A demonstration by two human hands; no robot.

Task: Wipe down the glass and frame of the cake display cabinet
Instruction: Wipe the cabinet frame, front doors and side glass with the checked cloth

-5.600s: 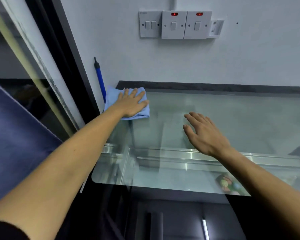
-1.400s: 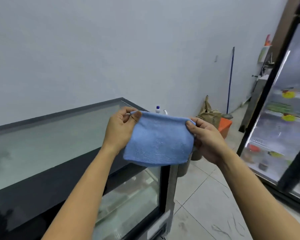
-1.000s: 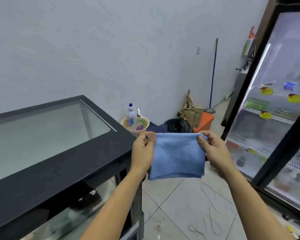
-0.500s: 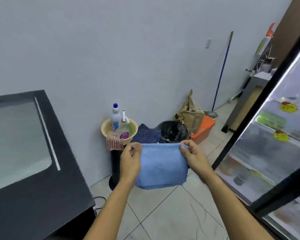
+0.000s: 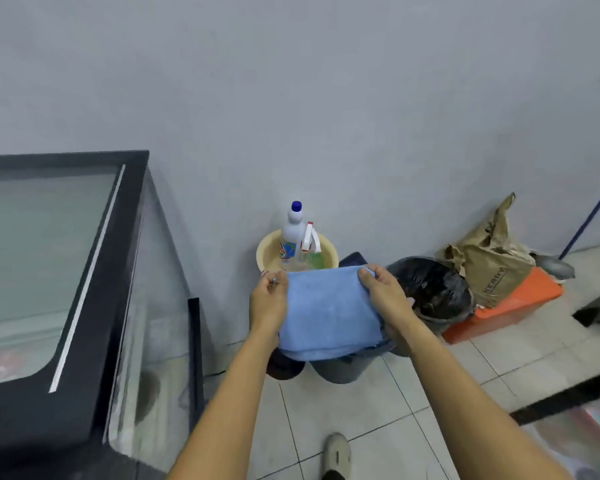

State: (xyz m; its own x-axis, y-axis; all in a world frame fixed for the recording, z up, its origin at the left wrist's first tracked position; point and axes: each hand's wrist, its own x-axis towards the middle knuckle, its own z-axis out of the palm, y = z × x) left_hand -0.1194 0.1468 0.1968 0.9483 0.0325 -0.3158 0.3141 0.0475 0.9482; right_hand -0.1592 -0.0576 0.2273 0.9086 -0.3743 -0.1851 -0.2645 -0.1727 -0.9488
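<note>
Both hands hold the blue cloth stretched between them by its top corners, the left hand pinching one corner and the right hand gripping the other, so the cloth hangs folded with its long edge running left to right. The cake display cabinet lies off to the left, its glass side panel nearer the left hand. Beyond the cloth a yellow basin holds a white bottle and a spray bottle.

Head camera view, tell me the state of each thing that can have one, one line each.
blue cloth: folded, held up by its top corners
left hand: pinching the cloth
right hand: pinching the cloth
white bottle: upright, blue cap on
black bin: open, lined
</note>
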